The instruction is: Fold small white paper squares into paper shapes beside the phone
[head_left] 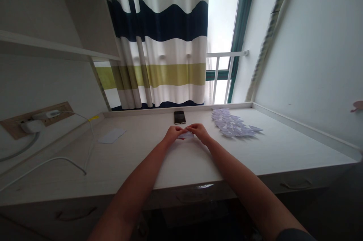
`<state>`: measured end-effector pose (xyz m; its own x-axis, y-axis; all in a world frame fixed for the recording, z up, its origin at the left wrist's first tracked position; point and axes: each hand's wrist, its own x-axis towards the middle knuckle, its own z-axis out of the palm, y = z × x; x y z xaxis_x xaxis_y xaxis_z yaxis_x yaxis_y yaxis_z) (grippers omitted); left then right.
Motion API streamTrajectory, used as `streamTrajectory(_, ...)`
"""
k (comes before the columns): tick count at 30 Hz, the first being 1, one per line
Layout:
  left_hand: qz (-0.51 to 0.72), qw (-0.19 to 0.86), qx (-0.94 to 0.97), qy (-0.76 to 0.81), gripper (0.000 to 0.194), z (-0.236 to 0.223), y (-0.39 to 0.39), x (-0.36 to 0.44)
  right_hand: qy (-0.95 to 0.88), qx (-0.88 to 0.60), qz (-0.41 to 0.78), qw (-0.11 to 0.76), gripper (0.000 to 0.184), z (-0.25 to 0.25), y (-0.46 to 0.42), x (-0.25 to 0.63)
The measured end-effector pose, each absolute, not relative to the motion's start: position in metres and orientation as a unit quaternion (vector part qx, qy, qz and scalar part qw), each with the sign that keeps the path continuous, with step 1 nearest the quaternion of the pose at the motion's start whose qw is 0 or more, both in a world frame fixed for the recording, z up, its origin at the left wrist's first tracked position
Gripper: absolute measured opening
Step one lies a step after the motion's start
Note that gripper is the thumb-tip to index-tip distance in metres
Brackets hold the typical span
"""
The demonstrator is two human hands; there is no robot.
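Note:
Between my two hands, at the middle of the desk, is a small piece of white paper (185,135). My left hand (172,134) pinches its left side, and my right hand (199,132) has its fingers closed on the upper right part. The fingertips nearly meet over the paper, so its exact folds are hard to see. To the right lies a pile of folded white paper pieces (234,124), pointed and overlapping. Some flat sheets of white paper (112,135) rest on the left side of the desk.
A dark phone (179,117) lies just beyond my hands. White cables (64,158) run from the wall socket (36,119) across the desk's left. A striped curtain (161,52) hangs behind the desk (136,161), and a wall (312,63) borders it on the right.

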<state>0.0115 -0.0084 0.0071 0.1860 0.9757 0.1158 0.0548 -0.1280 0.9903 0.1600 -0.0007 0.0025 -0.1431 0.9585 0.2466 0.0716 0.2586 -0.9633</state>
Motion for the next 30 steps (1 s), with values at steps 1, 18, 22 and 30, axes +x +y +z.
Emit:
streamTrajectory(1,0.465,0.49,0.594,0.436,0.035,0.0069,-0.0082,0.0114,-0.613,-0.419,0.444,0.501,0.029,0.0029,-0.0013,0.16)
streamTrajectory(18,0.457,0.476,0.62,0.425,0.034,0.0069,-0.0097,0.0137,-0.585,-0.405,0.49,0.504,0.021,0.0058,-0.0059,0.1563)
streamTrajectory(22,0.462,0.481,0.612,0.424,0.036,0.0058,-0.0094,0.0132,-0.609,-0.407,0.47,0.493,0.031,0.0061,-0.0065,0.1565)
streamTrajectory(30,0.458,0.486,0.616,0.418,0.036,0.0058,-0.0093,0.0132,-0.643,-0.416,0.399,0.504,0.03,0.0039,-0.0033,0.1542)
